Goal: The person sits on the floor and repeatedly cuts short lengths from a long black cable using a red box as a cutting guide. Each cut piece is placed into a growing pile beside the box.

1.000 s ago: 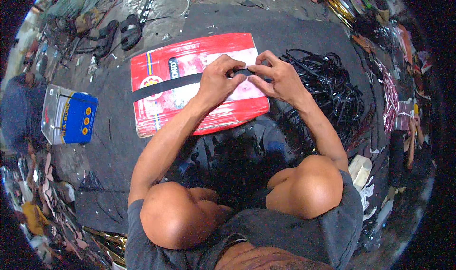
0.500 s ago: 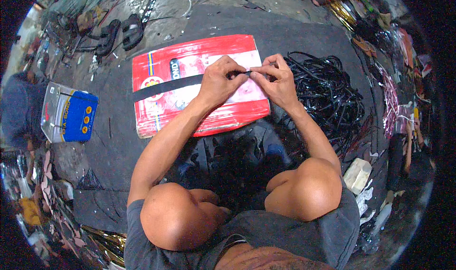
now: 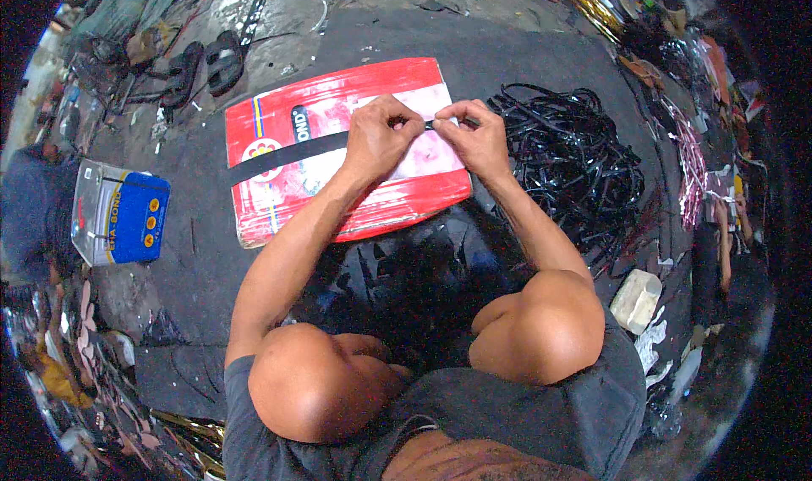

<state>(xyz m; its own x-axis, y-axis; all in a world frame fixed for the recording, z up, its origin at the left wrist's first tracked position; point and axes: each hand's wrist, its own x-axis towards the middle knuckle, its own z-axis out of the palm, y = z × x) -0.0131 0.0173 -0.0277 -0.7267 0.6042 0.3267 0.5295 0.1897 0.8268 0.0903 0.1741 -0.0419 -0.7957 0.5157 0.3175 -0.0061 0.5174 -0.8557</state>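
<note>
A flat red-and-white board (image 3: 355,215) lies in front of my knees. Across it runs a flat black strip (image 3: 292,155), from the left edge toward my hands. My left hand (image 3: 376,139) is over the board's right half, thumb and fingers closed on the strip. Just right of it, at the board's right edge, my right hand (image 3: 480,141) pinches the same strip. A short, narrow dark stretch of strip shows between the two sets of fingertips. Beside my right forearm lies a tangled heap of shiny black strips (image 3: 584,164).
On the left stands a blue-and-clear container (image 3: 139,219). Black sandals (image 3: 224,64) lie at the far left. A whitish block (image 3: 636,302) is beside my right knee. Pink strands (image 3: 694,172) and scraps line the right side. Dark matting (image 3: 194,303) covers the floor.
The view has shifted slightly, and board and hands appear a little farther left. My fingertips have come slightly apart along the strip. My right hand's fingers are bunched more closely.
</note>
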